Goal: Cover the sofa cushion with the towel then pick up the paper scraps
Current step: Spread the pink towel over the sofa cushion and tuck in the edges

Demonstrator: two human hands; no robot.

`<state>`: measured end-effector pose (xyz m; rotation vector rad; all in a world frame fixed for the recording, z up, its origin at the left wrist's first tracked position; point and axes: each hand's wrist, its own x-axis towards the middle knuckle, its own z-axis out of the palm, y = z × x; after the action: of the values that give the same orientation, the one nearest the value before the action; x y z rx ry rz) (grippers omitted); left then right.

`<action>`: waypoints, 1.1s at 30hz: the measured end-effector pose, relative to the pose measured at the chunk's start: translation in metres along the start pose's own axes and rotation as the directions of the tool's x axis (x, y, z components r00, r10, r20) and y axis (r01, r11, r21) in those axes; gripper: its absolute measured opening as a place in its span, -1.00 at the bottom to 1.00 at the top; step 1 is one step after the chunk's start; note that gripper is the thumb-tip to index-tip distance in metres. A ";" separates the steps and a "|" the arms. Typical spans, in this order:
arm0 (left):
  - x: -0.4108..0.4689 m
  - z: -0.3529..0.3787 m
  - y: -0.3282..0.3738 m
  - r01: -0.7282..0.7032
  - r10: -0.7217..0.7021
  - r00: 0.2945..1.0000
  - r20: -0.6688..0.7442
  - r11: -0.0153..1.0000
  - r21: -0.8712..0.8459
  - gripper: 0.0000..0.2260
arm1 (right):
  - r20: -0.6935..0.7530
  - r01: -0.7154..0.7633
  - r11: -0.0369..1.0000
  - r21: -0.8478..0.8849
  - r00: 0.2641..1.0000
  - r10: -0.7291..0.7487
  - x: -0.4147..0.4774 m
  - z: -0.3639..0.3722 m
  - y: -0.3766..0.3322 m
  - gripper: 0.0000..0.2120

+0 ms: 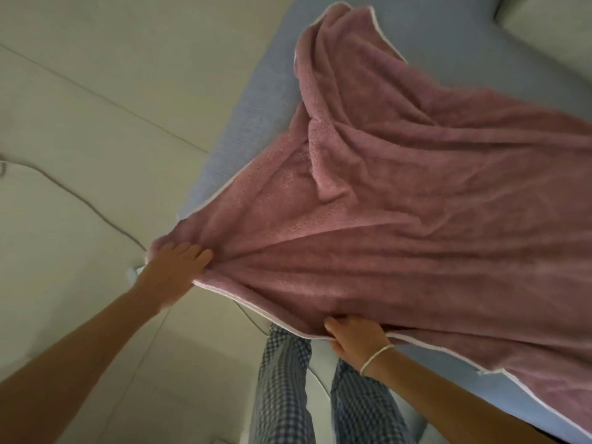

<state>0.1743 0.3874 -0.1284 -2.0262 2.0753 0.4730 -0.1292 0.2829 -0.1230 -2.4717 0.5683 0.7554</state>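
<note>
A large pink towel point(416, 203) with a white hem lies rumpled across the light blue sofa cushion point(256, 107). My left hand point(177, 261) grips the towel's near left corner, which hangs just past the cushion's edge. My right hand point(352, 338) pinches the towel's near hem, with the thumb on top and the fingers under the cloth. The far end of the towel is bunched near the cushion's back. No paper scraps show in this view.
Pale tiled floor point(80, 139) fills the left side, with a thin grey cable point(96, 209) running over it. My legs in blue checked trousers point(285, 386) stand against the sofa's front. A pale sofa back point(551, 30) rises at the top right.
</note>
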 end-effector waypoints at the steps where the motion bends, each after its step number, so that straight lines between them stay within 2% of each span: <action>1: 0.001 0.003 0.000 0.036 -0.035 0.997 0.068 0.999 -0.005 -0.73 | 0.076 -0.037 0.999 0.038 0.996 0.034 0.003 -0.006 -0.001 -0.64; 2: 0.006 0.001 0.001 0.056 -0.051 0.990 0.131 0.998 -0.035 -0.62 | 0.134 -0.074 0.996 0.056 0.989 0.066 0.008 -0.014 -0.001 -0.74; 3: 0.014 -0.001 0.004 0.070 -0.058 0.987 0.148 0.994 -0.079 -0.55 | 0.106 -0.075 0.992 0.097 0.992 0.064 0.016 -0.023 -0.003 -0.78; 5: 0.036 -0.014 0.014 0.103 -0.077 0.989 0.128 0.972 -0.212 -0.57 | -0.174 -0.038 0.994 0.098 0.983 0.055 0.039 -0.042 -0.004 -0.83; 8: 0.066 -0.035 0.028 0.332 -0.279 0.943 0.183 0.834 -0.440 -0.57 | -0.321 -0.073 0.976 0.203 0.937 0.136 0.083 -0.074 -0.003 -0.67; 10: 0.084 -0.039 0.030 0.407 -0.422 0.900 0.114 0.716 -0.568 -0.60 | -0.374 -0.145 0.962 0.230 0.900 0.225 0.111 -0.103 0.000 -0.55; 12: 0.101 -0.039 0.025 0.458 -0.526 0.847 0.079 0.644 -0.613 -0.60 | -0.389 -0.223 0.954 0.200 0.876 0.286 0.135 -0.122 0.010 -0.51; 15: 0.123 -0.038 0.016 0.545 -0.617 0.779 0.113 0.576 -0.609 -0.57 | -0.286 -0.339 0.926 0.165 0.882 0.374 0.163 -0.146 0.020 -0.46; 19: 0.152 -0.038 -0.002 0.583 -0.677 0.727 0.118 0.516 -0.628 -0.72 | -0.247 -0.345 0.937 -0.047 0.913 0.324 0.198 -0.169 0.032 -0.53; 23: 0.159 -0.046 -0.017 0.545 -0.643 0.764 0.047 0.605 -0.580 -0.80 | -0.232 -0.298 0.937 -0.180 0.939 0.254 0.213 -0.175 0.034 -0.62; 24: 0.158 -0.050 -0.023 0.556 -0.658 0.752 0.035 0.605 -0.570 -0.80 | -0.232 -0.286 0.939 -0.190 0.943 0.240 0.217 -0.178 0.032 -0.61; 27: 0.148 -0.053 -0.036 0.634 -0.771 0.637 0.026 0.504 -0.586 -0.80 | -0.322 -0.237 0.962 -0.137 0.929 0.183 0.229 -0.188 0.018 -0.67; 29: 0.142 -0.049 -0.040 0.701 -0.808 0.576 0.122 0.412 -0.583 -0.79 | -0.294 -0.182 0.979 -0.087 0.944 0.149 0.238 -0.195 0.008 -0.72; 31: 0.142 -0.044 -0.041 0.756 -0.767 0.580 0.274 0.382 -0.531 -0.79 | -0.154 -0.122 0.993 0.001 0.981 0.121 0.244 -0.199 0.011 -0.75; 33: 0.152 -0.048 -0.048 0.765 -0.730 0.597 0.333 0.395 -0.509 -0.78 | -0.080 -0.113 0.983 0.145 0.989 0.125 0.251 -0.209 0.030 -0.77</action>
<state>0.2204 0.2275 -0.1430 -2.9570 0.7277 1.0726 0.1297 0.0815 -0.1325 -2.3672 0.7811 0.6300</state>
